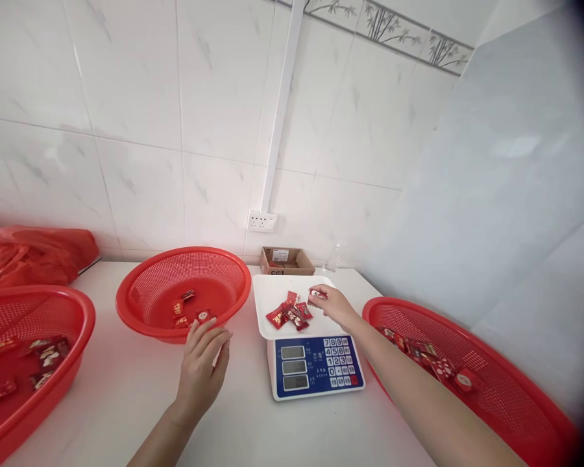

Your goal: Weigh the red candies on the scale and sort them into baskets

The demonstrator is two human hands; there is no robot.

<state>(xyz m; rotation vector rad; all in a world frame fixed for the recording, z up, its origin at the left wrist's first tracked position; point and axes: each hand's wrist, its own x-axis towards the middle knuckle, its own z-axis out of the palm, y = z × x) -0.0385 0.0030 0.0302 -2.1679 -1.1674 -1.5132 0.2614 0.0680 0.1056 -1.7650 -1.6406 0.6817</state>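
Head view: the right hand (pixel 335 306) is above the right-hand part of the scale pan (pixel 267 289). Thumb and fingertips are pinched together on one red-and-white packet (pixel 316 296). The left hand (pixel 205 360) is at the near rim of the middle basket (pixel 141 288); its fingers are loosely spread and slightly curled, with nothing visible in their grasp. Whether they touch the rim cannot be told.

Other packets (pixel 296 316) lie in a loose, overlapping group on the pan, left of the held packet. The right basket (pixel 496 401), also containing packets, stands beside the scale, partly behind the right forearm.

Possible faults, by judgement:
- Dropped packet: the grip takes only a small piece of slick-looking wrapper and could slip.
- False reading: fingers or wrist resting on the pan would add load.
- Scattered group: a hand sweeping low could push packets over the pan edge.
- Unintended entry: the forearm passes close to the keypad (pixel 338 361) and could press a key if lowered.
- Shifted basket: the forearm could catch the right basket's rim.
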